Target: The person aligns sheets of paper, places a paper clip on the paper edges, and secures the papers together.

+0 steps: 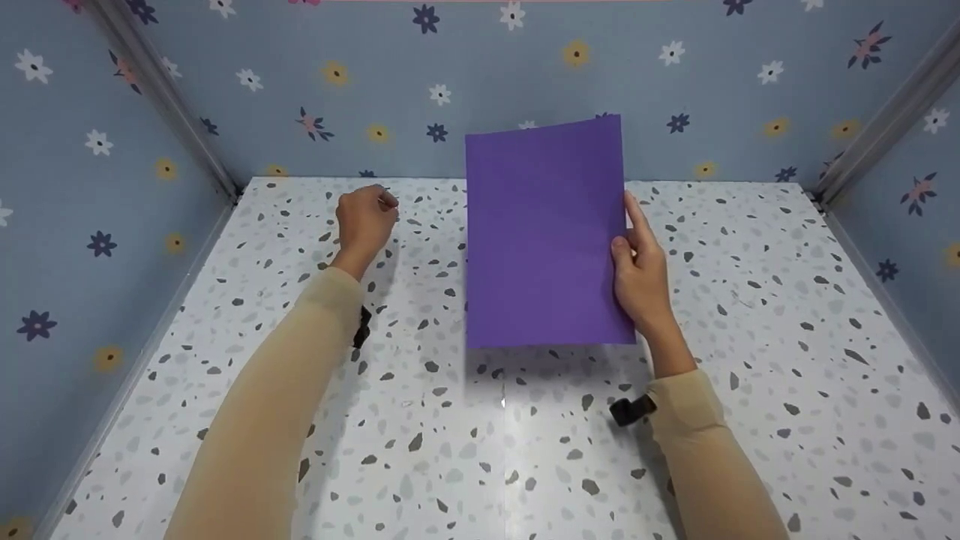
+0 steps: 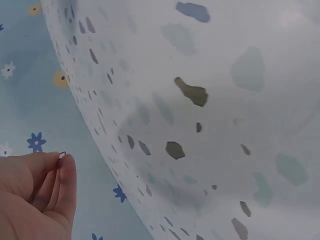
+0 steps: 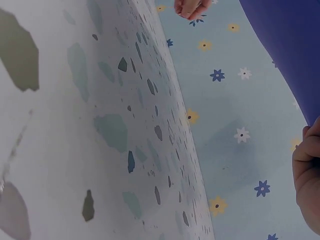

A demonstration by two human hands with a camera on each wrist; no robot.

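Note:
A purple sheet of paper [image 1: 547, 240] is held up above the table, its lower edge nearer me. My right hand [image 1: 643, 274] grips its right edge, thumb on the front and fingers behind; whether it is one sheet or more cannot be told. In the right wrist view the purple paper [image 3: 295, 55] shows at upper right. To the left of the paper, my left hand [image 1: 366, 221] is raised over the table's far part. Its thumb and fingertips pinch a small thin wire loop [image 2: 62, 154], like the end of a paper clip; the rest is hidden by the fingers.
The white speckled table [image 1: 420, 457] reaches back to a blue flowered wall [image 1: 300, 45]. Flowered side panels [image 1: 67, 225] with metal corner rails [image 1: 172, 97] close it in left and right. A black strap piece [image 1: 632, 410] sits at my right wrist.

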